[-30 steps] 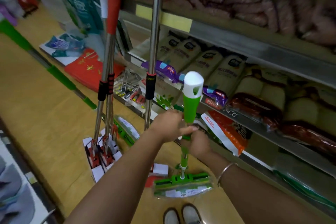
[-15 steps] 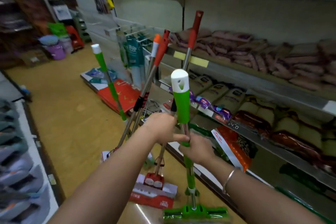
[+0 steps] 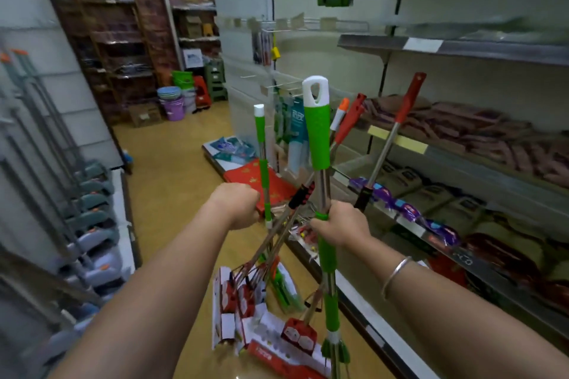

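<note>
My right hand point(image 3: 342, 226) grips the steel pole of a green-handled mop point(image 3: 319, 138) with a white hanging loop on top. It stands upright in front of me, and its lower end point(image 3: 334, 344) sits near the bottom edge of the view. My left hand point(image 3: 236, 205) is curled into a fist round the pole of a second, thinner green-handled mop point(image 3: 262, 160), which stands nearly upright just left of the first. The two hands are apart, with one mop in each.
Several red-handled mops point(image 3: 351, 120) lean on the right-hand shelf point(image 3: 462, 49), their boxed heads point(image 3: 246, 292) on the yellow floor. Packaged goods fill the lower shelves point(image 3: 492, 144). Grey mop heads point(image 3: 92, 218) line a rack on the left. Buckets point(image 3: 174, 106) stand at the aisle's far end.
My left hand let go of the near green mop and moved left onto the second green mop, which now stands more upright. My view has lifted to show the aisle.
</note>
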Available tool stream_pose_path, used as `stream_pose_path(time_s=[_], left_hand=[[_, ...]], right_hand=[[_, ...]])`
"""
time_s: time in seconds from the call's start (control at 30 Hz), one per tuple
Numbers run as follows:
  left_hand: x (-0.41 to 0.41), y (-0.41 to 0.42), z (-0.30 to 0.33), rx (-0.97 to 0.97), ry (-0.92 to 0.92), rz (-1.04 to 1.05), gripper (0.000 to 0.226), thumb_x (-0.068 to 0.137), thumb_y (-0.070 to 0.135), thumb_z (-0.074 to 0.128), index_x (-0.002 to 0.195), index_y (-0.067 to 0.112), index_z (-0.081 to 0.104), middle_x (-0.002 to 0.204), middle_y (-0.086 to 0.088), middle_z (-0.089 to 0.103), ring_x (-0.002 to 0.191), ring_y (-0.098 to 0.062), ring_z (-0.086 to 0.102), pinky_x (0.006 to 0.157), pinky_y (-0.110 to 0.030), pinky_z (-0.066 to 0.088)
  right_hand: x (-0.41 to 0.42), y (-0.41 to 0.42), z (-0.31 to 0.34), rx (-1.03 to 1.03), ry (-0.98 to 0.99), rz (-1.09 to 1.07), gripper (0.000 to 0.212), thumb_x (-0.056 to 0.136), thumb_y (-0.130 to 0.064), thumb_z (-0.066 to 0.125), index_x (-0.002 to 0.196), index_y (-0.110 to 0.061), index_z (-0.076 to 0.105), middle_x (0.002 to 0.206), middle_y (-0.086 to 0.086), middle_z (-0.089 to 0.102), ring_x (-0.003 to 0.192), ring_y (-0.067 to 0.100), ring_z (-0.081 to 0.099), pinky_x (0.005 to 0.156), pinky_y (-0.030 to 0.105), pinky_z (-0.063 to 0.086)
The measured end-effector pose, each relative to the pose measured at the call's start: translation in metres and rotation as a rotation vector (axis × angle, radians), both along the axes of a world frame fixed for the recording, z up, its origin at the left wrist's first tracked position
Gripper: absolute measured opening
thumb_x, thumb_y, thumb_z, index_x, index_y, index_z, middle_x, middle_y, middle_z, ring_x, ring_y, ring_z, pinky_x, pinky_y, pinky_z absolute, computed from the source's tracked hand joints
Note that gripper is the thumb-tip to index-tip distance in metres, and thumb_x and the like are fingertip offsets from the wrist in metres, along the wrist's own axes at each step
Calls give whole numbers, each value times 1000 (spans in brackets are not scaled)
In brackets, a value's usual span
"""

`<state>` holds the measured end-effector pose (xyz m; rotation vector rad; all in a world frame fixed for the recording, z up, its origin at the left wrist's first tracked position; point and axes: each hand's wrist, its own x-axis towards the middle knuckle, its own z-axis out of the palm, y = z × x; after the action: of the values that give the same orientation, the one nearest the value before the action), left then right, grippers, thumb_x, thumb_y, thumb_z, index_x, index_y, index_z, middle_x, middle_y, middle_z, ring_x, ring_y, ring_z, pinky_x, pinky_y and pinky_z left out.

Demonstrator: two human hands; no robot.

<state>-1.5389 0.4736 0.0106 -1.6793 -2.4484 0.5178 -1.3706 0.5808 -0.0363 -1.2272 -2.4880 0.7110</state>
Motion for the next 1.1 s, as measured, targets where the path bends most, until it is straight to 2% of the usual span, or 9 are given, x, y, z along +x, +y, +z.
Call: stream_pose_path(time_s=[0.17,0.27,0.4,0.57,0.7,0.8,0.97,1.03,1.1], left_hand=[[-53,20,3,32,36,32,32,91,32,46,113,12,58,119,-10,63,112,-29,59,86,-37,48],[-88,53,-3,30,22,18,33,89,33,48,112,13,59,119,-9,63,111,-28,59,86,-37,49],[-130,104,-8,4,-22,-4,33,89,33,48,110,12,60,116,-9,64,107,-28,60,80,-36,48],[-191,150,-11,-29,6,-11,31,91,32,46,111,13,60,114,-8,64,105,-26,60,82,-36,48],[-220,186,-15,-13,74,-44,31,92,31,44,110,13,61,116,-8,64,108,-26,60,83,-34,44],[-243,218,-25,64,-29,-8,41,93,39,45,119,9,55,123,-11,61,113,-28,58,87,-35,45],[-288,265,-63,101,-212,28,76,91,50,46,143,-1,24,139,-16,47,128,-32,46,99,-42,39],[-307,281,-74,86,-210,11,84,91,54,43,147,-3,17,142,-16,44,131,-32,42,102,-43,36],[-328,299,-82,107,-245,-3,85,90,58,42,146,-2,19,142,-15,45,131,-31,43,102,-43,36]], right_hand=[[-42,18,-7,0,33,-55,28,80,-43,61,63,-28,45,79,0,62,83,25,65,71,33,51],[-74,37,-20,-60,61,-67,23,75,-46,61,66,-27,54,82,1,70,83,26,67,76,38,56],[-126,61,-33,-100,22,-36,23,73,-45,62,71,-23,56,85,5,69,85,29,66,68,31,48],[-174,97,-39,-186,20,-62,28,75,-40,63,60,-22,47,61,-4,53,73,26,61,63,32,44],[-205,112,-42,-239,21,-124,18,76,-37,61,70,-22,56,63,-4,55,69,21,59,54,27,41],[-232,123,-47,-265,13,-154,16,76,-39,61,69,-26,54,69,-4,59,76,22,64,58,26,43],[-275,139,-55,-300,-3,-238,22,72,-40,63,61,-27,49,63,-6,55,70,21,59,52,25,38],[-292,145,-60,-314,11,-285,18,71,-45,63,69,-27,58,71,-6,63,74,20,62,59,26,47],[-309,151,-67,-317,25,-342,26,71,-51,63,85,-29,66,82,-5,69,81,19,64,70,29,53]])
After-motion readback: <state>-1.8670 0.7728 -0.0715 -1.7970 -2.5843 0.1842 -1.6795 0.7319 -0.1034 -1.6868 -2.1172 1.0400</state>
